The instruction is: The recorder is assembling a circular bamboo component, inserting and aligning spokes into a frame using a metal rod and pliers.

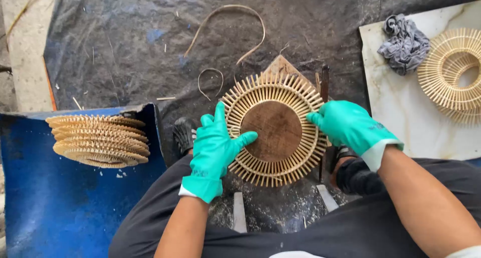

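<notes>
Both gloved hands, left hand (214, 150) and right hand (345, 125), grip the rattan ring (303, 152) by its rims on a wooden block (274, 130), mid-assembly; turning it needs an even hold.

- One view only, from a camera worn on the person's head, so no second view shares any part of the scene.
- It looks almost straight down over the person's lap, which fills the frame from 5 to 7 o'clock.
- It sits close: the left hand (214, 150) and right hand (349, 126) meet on the round slatted ring (274, 129) just about at centre.
- The view reaches out to a stack of rings (98, 140) at 9 o'clock and a pale slab (401, 112) at 2 o'clock.
</notes>
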